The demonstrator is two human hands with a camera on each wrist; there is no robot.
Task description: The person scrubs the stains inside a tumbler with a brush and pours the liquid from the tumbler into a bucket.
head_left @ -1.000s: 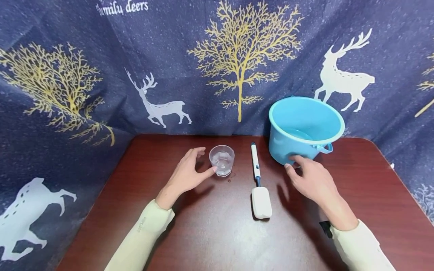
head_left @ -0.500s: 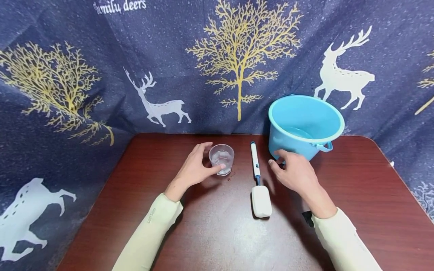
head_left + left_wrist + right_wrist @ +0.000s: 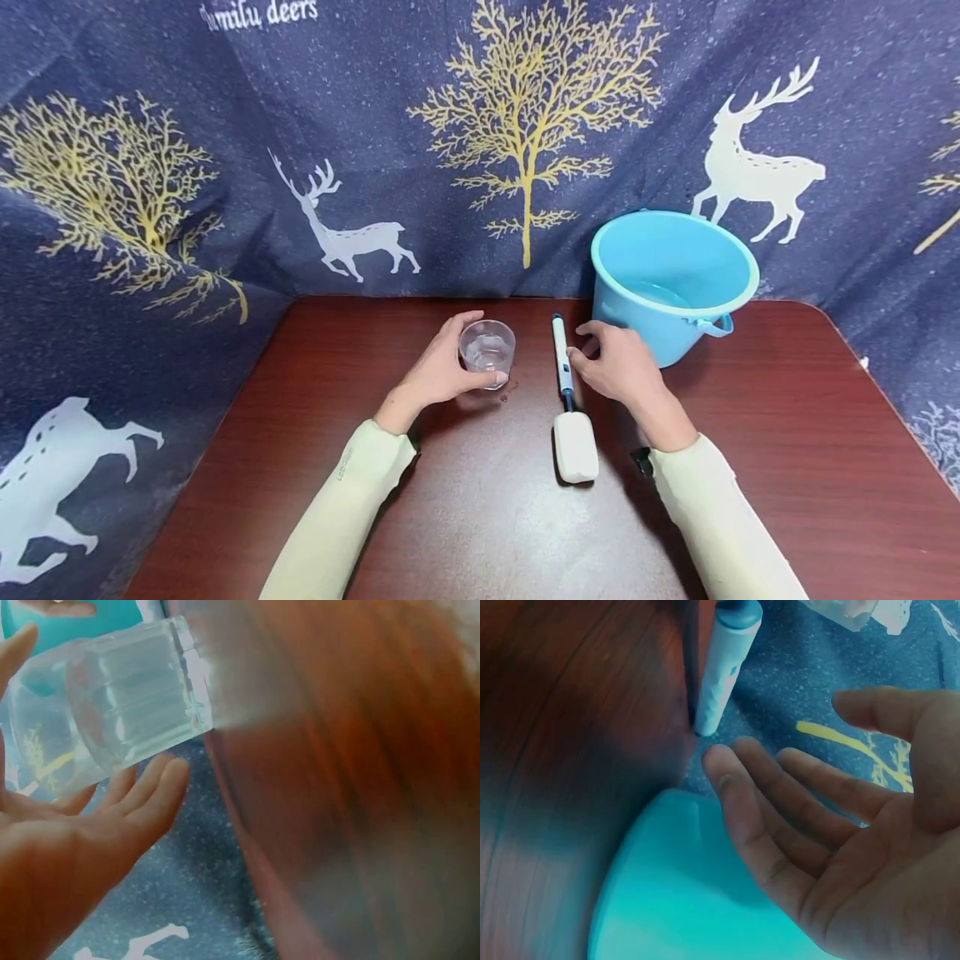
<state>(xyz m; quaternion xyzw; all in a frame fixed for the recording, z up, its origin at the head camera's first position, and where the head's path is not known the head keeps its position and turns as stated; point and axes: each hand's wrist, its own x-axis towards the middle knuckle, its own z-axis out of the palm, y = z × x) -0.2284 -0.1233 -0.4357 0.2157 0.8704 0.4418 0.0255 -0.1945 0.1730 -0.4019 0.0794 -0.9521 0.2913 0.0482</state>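
A clear drinking glass point(image 3: 487, 352) with water in it stands on the table. My left hand point(image 3: 438, 367) curves around its left side, thumb in front and fingers behind. In the left wrist view the glass point(image 3: 127, 697) lies between thumb and fingers, and no firm grip shows. A cup brush point(image 3: 564, 354) with a white-and-blue handle and white sponge head lies to the right of the glass. My right hand point(image 3: 618, 367) hovers just right of its handle, fingers loosely bent and apart. The right wrist view shows nothing between that hand's fingers point(image 3: 742, 802).
A blue bucket point(image 3: 675, 267) with some water inside stands at the back right, behind my right hand. The dark red wooden table point(image 3: 480, 517) meets a dark blue cloth point(image 3: 420, 125) printed with deer and trees. Small water drops point(image 3: 504, 398) lie near the glass.
My left hand has moved right until its thumb and fingers stand around the glass. My right hand has moved left, from the bucket's front toward the brush handle. Glass and brush stay put.
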